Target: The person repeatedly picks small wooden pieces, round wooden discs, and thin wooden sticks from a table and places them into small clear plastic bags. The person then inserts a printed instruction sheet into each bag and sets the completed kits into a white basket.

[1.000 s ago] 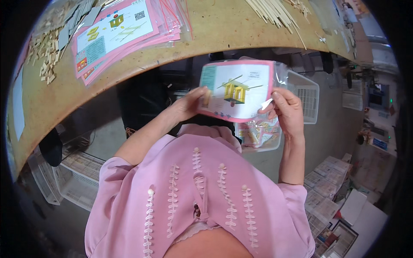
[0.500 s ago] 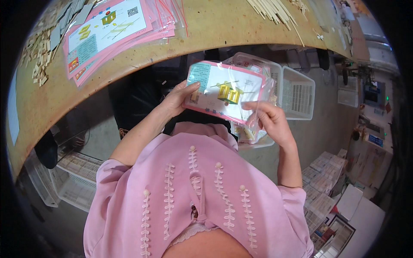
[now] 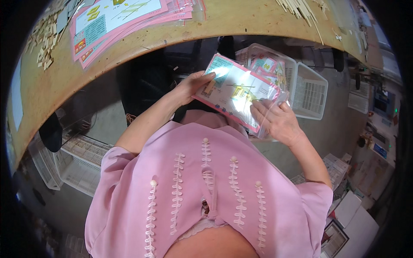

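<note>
Above my lap I hold a clear plastic bag (image 3: 226,91) with a pink-bordered printed card in it. The card shows a yellow model picture, and light glares off the plastic. My left hand (image 3: 187,88) grips the bag's left end, thumb on top and fingers underneath. At the right end, my right hand (image 3: 280,122) is closed on the loose clear edge, its fingers partly seen through the plastic. Whether those fingers are inside the bag or only against it, I cannot tell.
A wooden table (image 3: 148,46) curves across the top, bearing a stack of bagged pink cards (image 3: 116,26), small wood pieces (image 3: 45,49) and thin sticks (image 3: 303,13). Beyond my right hand stand a white basket of bagged cards (image 3: 291,64) and another white basket (image 3: 320,96).
The bag has tilted, its right end dropping toward me. My right hand has shifted from a bent-finger pose over the card to the bag's right edge. The whole view has shifted slightly.
</note>
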Motion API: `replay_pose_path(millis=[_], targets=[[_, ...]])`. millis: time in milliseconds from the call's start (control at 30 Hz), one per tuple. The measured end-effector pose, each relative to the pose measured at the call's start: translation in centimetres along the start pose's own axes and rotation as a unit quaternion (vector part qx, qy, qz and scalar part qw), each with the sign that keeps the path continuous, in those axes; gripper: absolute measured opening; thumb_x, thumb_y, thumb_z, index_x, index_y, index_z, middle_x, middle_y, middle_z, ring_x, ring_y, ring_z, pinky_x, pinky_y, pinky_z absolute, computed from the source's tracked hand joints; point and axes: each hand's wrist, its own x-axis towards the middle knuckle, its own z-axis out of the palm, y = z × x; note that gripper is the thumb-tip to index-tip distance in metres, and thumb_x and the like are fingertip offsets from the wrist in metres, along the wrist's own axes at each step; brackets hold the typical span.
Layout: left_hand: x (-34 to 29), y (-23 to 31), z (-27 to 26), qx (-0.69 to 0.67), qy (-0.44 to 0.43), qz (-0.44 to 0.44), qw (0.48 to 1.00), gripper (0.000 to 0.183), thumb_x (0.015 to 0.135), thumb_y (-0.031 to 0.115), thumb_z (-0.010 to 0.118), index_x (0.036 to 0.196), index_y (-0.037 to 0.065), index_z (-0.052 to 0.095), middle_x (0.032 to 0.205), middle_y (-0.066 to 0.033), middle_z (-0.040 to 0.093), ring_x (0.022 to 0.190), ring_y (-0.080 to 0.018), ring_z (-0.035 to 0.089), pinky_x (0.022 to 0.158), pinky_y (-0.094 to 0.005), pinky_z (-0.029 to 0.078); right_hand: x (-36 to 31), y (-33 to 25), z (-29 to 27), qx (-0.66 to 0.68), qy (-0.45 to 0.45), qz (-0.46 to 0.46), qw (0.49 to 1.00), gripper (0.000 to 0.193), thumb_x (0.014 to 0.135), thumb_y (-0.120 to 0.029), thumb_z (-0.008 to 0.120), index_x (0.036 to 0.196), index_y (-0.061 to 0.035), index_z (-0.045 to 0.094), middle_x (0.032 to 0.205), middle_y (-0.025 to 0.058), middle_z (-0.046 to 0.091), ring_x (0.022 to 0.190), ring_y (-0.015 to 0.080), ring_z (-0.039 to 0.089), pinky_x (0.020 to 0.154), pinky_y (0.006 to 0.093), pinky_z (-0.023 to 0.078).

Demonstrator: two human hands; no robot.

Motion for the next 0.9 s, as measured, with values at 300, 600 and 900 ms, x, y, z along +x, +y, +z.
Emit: replay_pose_path(millis=[300, 600, 900], targets=[[0.1, 0.1, 0.7, -0.016, 0.013, -0.028, 0.999, 0.041, 0.1, 0.038, 0.064, 0.124, 0.005, 0.061, 0.113, -0.0081, 0.067, 0.1, -0.0162, 0.067, 0.084, -0.0336, 0.057, 4.3, -1.4, 2.6, 0.161, 0.014, 0.076, 0.984, 0.067, 0.079, -0.02, 0.073, 0.139, 0.0005, 0.053, 0.149, 0.0144, 0.05, 0.14, 0.033, 0.046, 0.115, 0.052, 0.037], [0.2, -0.2, 0.9, 0.014, -0.014, -0.034, 0.999, 0.038, 0.104, 0.035, 0.056, 0.128, 0.006, 0.057, 0.117, -0.0099, 0.066, 0.103, -0.0186, 0.068, 0.085, -0.034, 0.059, 8.0, -0.8, 4.5, 0.169, 0.033, 0.047, 0.984, 0.061, 0.082, -0.014, 0.07, 0.14, -0.0067, 0.054, 0.148, 0.011, 0.05, 0.14, 0.0316, 0.044, 0.116, 0.0476, 0.035], [0.5, -0.7, 0.0, -0.001, 0.041, -0.066, 0.997, 0.038, 0.104, 0.035, 0.056, 0.13, 0.008, 0.057, 0.12, -0.0111, 0.065, 0.105, -0.0207, 0.068, 0.085, -0.0373, 0.06, 10.4, -1.8, 6.4, 0.282, 0.096, 0.094, 0.95, 0.049, 0.078, -0.01, 0.071, 0.127, -0.0076, 0.064, 0.132, 0.0095, 0.063, 0.126, 0.0302, 0.054, 0.106, 0.0433, 0.041]])
